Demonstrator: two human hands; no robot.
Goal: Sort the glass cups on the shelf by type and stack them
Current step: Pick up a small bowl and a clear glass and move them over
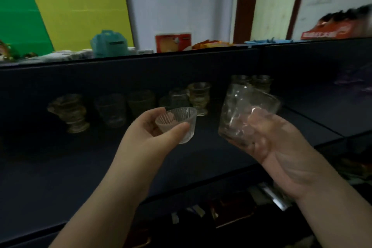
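Both hands are raised in front of the dark shelf (201,147). The left hand (153,133) has its grip closed on a small ribbed cup (179,125), thumb on the near wall, mouth tilted to the far right. The right hand (281,147) grips a taller clear tumbler (241,110) from below, leaning right. The two glasses are near each other but apart. Along the far side of the shelf stand more glasses: an amber stack (70,112) at left, darker tumblers (124,106) beside it, an amber footed cup (199,98) in the middle, and what appear to be two more (259,82) behind the tumbler, blurred.
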